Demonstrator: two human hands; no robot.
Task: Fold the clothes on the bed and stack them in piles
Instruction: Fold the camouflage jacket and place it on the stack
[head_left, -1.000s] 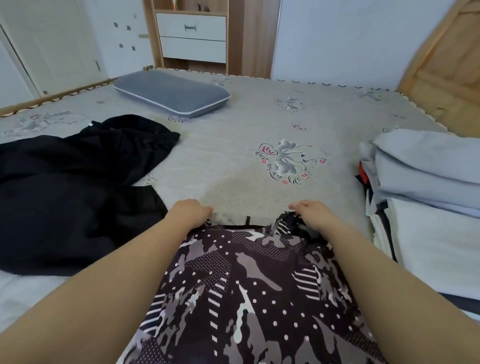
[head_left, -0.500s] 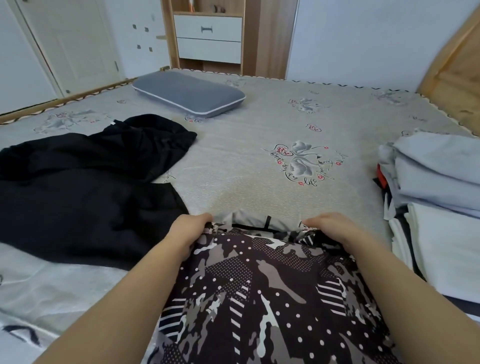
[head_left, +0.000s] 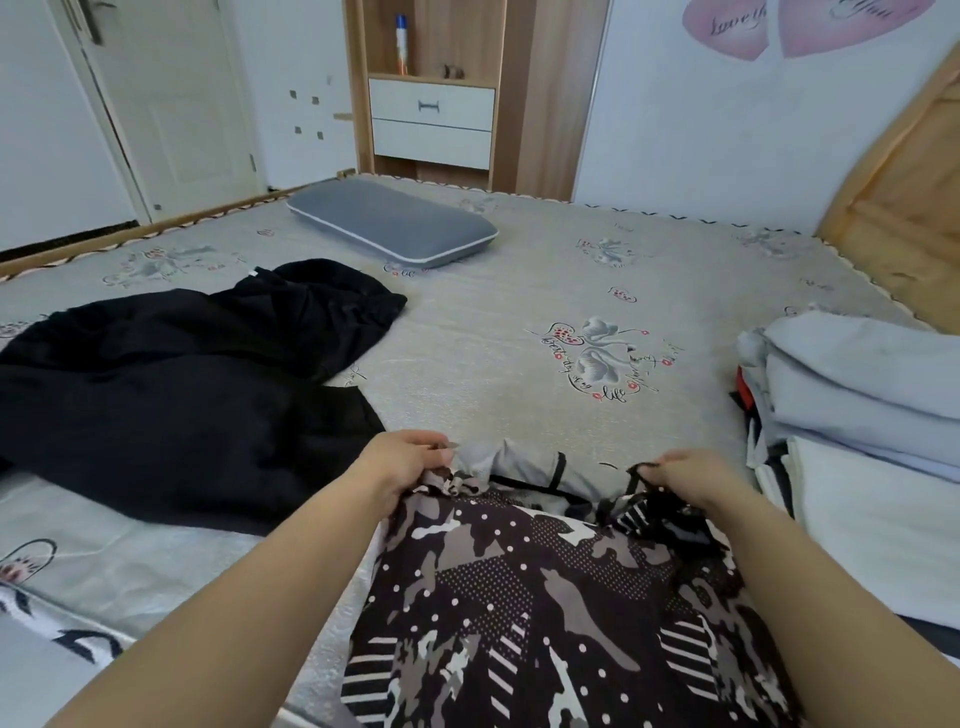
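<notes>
Patterned garment (head_left: 545, 597), lower centre: black-grey-white camo, dots, stripes. Left hand (head_left: 400, 462), right hand (head_left: 685, 475) each pinch its far edge. 1 black garment (head_left: 171, 395) left; 1 folded stack (head_left: 857, 415) right.

Left hand (head_left: 402, 462) and right hand (head_left: 685, 475) each pinch a far corner of the brown-and-grey camouflage-patterned garment (head_left: 545, 597), which lies on the grey flower-printed bed (head_left: 519, 291). Crumpled black clothes (head_left: 182, 384) spread out to the left. Stack of folded pale grey and white clothes (head_left: 862, 415) at the right edge. Grey pillow (head_left: 389, 226) near the far side.
</notes>
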